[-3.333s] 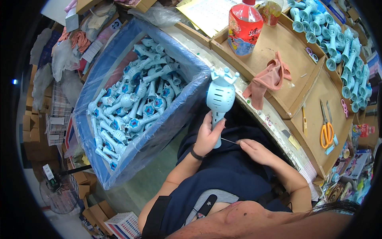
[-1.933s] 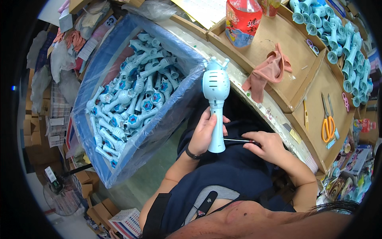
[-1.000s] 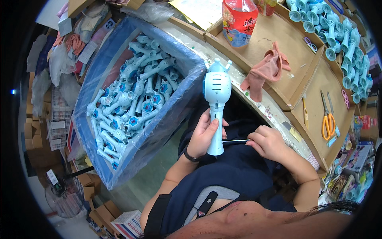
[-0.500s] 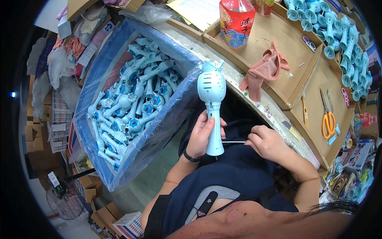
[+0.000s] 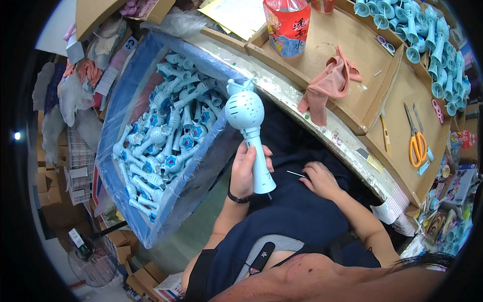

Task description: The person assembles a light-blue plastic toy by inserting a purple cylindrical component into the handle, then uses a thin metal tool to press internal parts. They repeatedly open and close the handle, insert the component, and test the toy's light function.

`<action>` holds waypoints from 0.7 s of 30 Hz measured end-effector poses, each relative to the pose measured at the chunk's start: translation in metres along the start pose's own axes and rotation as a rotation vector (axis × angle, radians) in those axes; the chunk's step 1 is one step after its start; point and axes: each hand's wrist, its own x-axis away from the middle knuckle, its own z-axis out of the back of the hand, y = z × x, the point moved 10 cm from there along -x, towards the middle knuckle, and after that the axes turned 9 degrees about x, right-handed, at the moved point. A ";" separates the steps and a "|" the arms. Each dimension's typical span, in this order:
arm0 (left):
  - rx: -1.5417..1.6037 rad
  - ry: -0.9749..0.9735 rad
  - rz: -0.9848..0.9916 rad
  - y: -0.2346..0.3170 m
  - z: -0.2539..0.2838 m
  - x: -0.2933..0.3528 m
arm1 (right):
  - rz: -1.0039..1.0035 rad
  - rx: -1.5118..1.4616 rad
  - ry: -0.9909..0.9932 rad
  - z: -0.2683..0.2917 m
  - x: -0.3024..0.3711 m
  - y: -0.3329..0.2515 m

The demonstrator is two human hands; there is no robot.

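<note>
My left hand [image 5: 242,173] is wrapped round the handle of a light blue plastic toy wand [image 5: 245,110], which has a round head and a crown-shaped top. The wand leans with its head up and to the left, beside the bin's edge. From its flared base a short dark tip pokes out. Over my lap, my right hand [image 5: 322,181] has its fingers closed on a thin metal rod [image 5: 297,174] pointing left, apart from the wand. What kind of tool the rod belongs to is hidden by the fingers.
A blue plastic-lined bin [image 5: 173,214] at the left holds many similar wands. On the bench lie cardboard trays [image 5: 370,90] with a pink cloth [image 5: 329,83], a red-labelled bottle [image 5: 289,30], orange-handled scissors [image 5: 416,148] and a yellow knife [image 5: 386,133]. More blue parts [image 5: 437,50] stand far right.
The wand has shifted left and tilted, turning its dotted side into view. My right hand with the rod has drawn away from the wand's base.
</note>
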 end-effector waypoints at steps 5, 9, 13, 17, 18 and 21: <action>0.114 -0.046 -0.025 0.000 -0.005 -0.003 | -0.065 -0.089 0.149 0.032 0.002 0.005; 0.140 -0.036 -0.061 -0.001 -0.010 -0.004 | -0.143 -0.283 0.281 0.068 -0.008 -0.011; 0.000 -0.048 -0.137 0.011 -0.017 0.000 | 0.053 -0.143 0.108 0.086 -0.025 -0.064; -0.111 -0.039 -0.183 0.020 -0.020 0.006 | 0.127 -0.069 0.127 0.109 -0.034 -0.082; -0.134 -0.034 -0.182 0.020 -0.020 0.007 | 0.138 -0.046 0.124 0.112 -0.034 -0.084; -0.168 -0.036 -0.196 0.017 -0.021 0.008 | 0.143 0.007 0.092 0.113 -0.031 -0.083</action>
